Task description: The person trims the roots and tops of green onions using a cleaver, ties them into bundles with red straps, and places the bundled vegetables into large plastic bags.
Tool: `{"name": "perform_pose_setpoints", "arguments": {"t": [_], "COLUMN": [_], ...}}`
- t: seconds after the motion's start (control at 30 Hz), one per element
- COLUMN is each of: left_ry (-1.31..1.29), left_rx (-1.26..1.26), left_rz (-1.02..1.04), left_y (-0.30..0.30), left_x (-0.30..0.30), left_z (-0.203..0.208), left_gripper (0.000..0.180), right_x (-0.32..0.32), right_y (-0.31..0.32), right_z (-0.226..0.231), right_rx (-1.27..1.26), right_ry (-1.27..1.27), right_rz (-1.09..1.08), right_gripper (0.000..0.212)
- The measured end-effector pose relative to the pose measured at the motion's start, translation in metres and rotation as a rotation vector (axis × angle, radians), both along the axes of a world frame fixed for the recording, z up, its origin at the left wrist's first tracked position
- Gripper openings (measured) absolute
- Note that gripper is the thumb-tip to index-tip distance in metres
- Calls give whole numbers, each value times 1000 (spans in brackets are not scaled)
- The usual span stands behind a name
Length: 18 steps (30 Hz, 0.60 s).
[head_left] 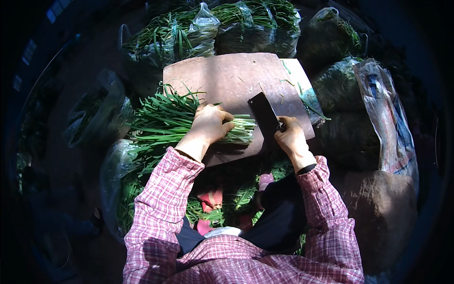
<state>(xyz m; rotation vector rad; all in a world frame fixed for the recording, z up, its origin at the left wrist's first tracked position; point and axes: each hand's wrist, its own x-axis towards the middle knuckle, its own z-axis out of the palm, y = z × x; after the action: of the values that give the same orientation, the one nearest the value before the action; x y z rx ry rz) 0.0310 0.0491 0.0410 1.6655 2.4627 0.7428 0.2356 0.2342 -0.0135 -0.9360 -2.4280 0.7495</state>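
On a brown wooden board lies a bunch of garlic chives, green leaves to the left and pale stem ends to the right. My left hand is closed over the bunch near its stems, pressing it down. In my right hand is a dark cleaver, gripped by its handle. The blade tilts up and to the left, just right of the stem ends and apart from them or nearly so; the exact gap is hard to make out.
Clear plastic bags of greens stand behind the board, with another bag at the left. A woven sack hangs at the right above a brown sack. Cut leaves cover the ground between my legs.
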Motion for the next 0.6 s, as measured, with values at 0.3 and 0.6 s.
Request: {"name": "perform_pose_setpoints", "arguments": {"t": [0.3, 0.6], "left_ry": [41, 149], "left_rx": [-399, -577], "left_rz": [-162, 36], "left_y": [9, 22], "left_x": [10, 15], "left_z": [-3, -15], "left_gripper": [103, 89], "right_x": [8, 23], "right_y": [-16, -102], "right_z": [44, 29], "right_rx": [-440, -310], "right_ry": [-342, 37], "right_rz": [-182, -27], "right_gripper": [33, 34]}}
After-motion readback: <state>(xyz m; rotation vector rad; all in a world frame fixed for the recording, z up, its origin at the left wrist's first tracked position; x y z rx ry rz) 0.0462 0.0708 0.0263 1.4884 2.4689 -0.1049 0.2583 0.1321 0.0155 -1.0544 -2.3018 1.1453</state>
